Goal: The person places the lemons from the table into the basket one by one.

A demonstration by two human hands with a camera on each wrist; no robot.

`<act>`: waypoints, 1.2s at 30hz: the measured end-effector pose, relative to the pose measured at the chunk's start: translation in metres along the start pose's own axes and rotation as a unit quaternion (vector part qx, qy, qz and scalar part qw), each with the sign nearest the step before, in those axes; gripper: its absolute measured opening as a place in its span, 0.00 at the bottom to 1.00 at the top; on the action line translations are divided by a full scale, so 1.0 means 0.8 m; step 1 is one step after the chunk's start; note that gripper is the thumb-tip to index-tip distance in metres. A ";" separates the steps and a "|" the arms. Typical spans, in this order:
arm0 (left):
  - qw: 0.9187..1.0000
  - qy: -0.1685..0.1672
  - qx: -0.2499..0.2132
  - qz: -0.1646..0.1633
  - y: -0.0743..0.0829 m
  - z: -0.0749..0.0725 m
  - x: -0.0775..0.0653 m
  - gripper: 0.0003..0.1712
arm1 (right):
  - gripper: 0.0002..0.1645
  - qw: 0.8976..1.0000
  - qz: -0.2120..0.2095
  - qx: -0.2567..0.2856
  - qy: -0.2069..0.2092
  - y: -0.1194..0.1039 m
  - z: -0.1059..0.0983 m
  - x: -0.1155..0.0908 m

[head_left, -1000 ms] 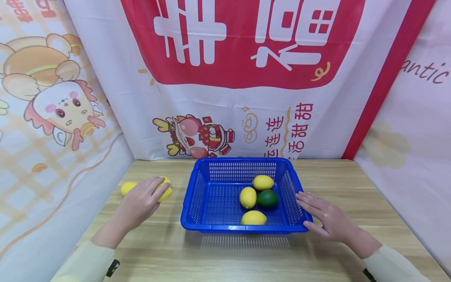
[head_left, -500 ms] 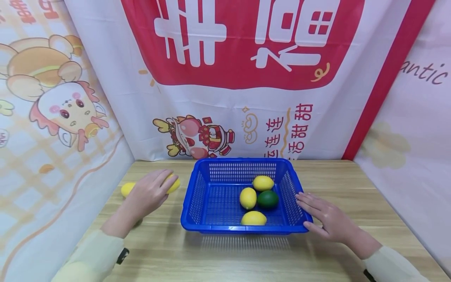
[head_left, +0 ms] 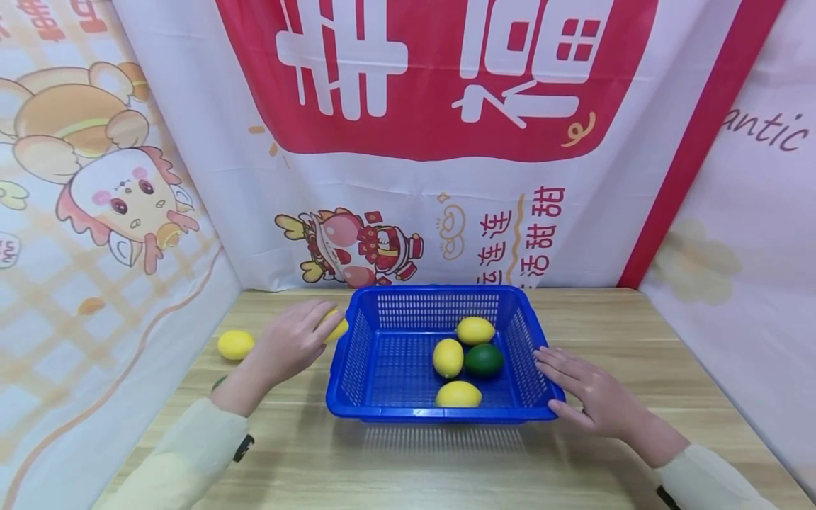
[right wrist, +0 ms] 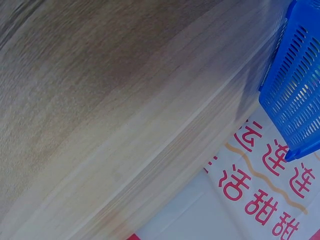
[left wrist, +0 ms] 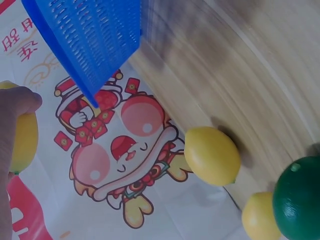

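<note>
My left hand (head_left: 290, 343) grips a yellow lemon (head_left: 336, 326) just beside the left rim of a blue plastic basket (head_left: 416, 411). In the left wrist view the thumb lies across that held lemon (left wrist: 26, 142). My right hand (head_left: 593, 393) rests with straight fingers on the basket's right rim. Inside the basket, to the right, lie a back lemon (head_left: 475, 331), a middle lemon (head_left: 448, 358), a front lemon (head_left: 459, 394) and a dark green lime-like fruit (head_left: 484, 360). The right wrist view shows the basket's side (right wrist: 300, 90) but not the hand.
On the wooden table (head_left: 382, 471), left of the basket, sits a loose lemon (head_left: 236, 345). A green fruit (head_left: 219, 383) is mostly hidden behind my left wrist; the left wrist view shows this green fruit (left wrist: 300, 200) beside another lemon (left wrist: 261, 216). Printed cloth (head_left: 395, 177) hangs behind.
My left hand has carried its lemon rightward to the basket's left rim, uncovering the loose lemon on the table. The right hand and basket have stayed put.
</note>
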State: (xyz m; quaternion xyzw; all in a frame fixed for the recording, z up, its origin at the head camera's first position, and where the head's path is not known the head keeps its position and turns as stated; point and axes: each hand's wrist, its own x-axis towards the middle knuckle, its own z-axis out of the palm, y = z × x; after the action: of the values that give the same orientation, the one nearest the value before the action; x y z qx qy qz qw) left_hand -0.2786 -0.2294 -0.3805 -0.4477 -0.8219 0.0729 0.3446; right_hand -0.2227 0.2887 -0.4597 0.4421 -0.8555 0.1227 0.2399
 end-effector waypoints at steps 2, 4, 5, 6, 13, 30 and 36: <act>1.000 -0.001 -0.005 0.003 0.001 0.002 0.004 0.31 | 0.33 1.000 0.002 -0.001 -0.002 0.000 0.000 0.000; 1.000 0.001 -0.009 0.005 0.003 0.003 0.008 0.30 | 0.33 1.000 0.001 -0.002 -0.001 0.001 0.001 0.000; 1.000 0.002 -0.012 0.007 0.003 0.004 0.011 0.29 | 0.33 1.000 -0.001 -0.002 0.001 0.001 0.001 0.000; 1.000 0.003 -0.014 0.008 0.004 0.006 0.013 0.29 | 0.33 1.000 -0.002 -0.002 0.002 0.001 0.001 0.000; 1.000 -0.005 -0.025 0.018 0.007 0.014 0.026 0.31 | 0.34 1.000 -0.009 -0.001 0.012 0.002 0.002 0.000; 0.999 -0.011 -0.038 0.036 0.015 0.041 0.064 0.20 | 0.34 1.000 -0.008 0.003 0.014 0.003 0.004 -0.001; 0.997 -0.026 -0.058 0.033 0.018 0.054 0.070 0.25 | 0.33 1.000 0.002 0.001 0.003 0.002 0.003 -0.001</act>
State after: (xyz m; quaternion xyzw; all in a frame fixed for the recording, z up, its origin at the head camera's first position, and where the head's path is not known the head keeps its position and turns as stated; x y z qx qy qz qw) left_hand -0.3161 -0.1684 -0.3907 -0.4920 -0.8180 0.0475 0.2941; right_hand -0.2244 0.2892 -0.4622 0.4401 -0.8557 0.1254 0.2416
